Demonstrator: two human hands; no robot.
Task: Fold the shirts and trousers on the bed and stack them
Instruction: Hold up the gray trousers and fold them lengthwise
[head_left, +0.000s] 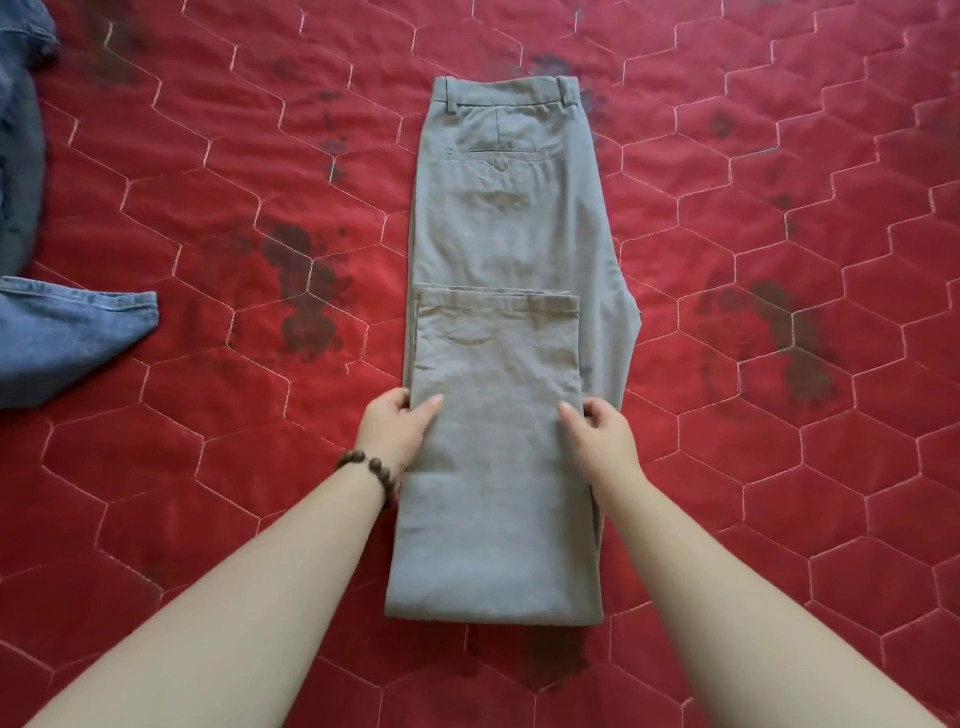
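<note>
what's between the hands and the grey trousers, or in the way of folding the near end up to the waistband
Nothing visible. The left hand and right hand already grip the side edges of the grey trousers. The cloth up to the waistband lies bare; the denim garment sits far left on the red quilt.

A: What are the hands doing?

B: The left hand (396, 427) grips the left edge of the grey trousers (506, 218), thumb on top. The right hand (597, 431) grips the right edge, just across from it.

A: What lies past the hands?

B: The leg ends are folded back, and their hem lies a bit beyond the hands. The waistband is at the far end.

A: And off to the side?

B: Blue denim clothes (57, 338) lie well away, left of the left hand, on the red quilt (779, 364). A bead bracelet (370, 465) is on the left wrist.
</note>
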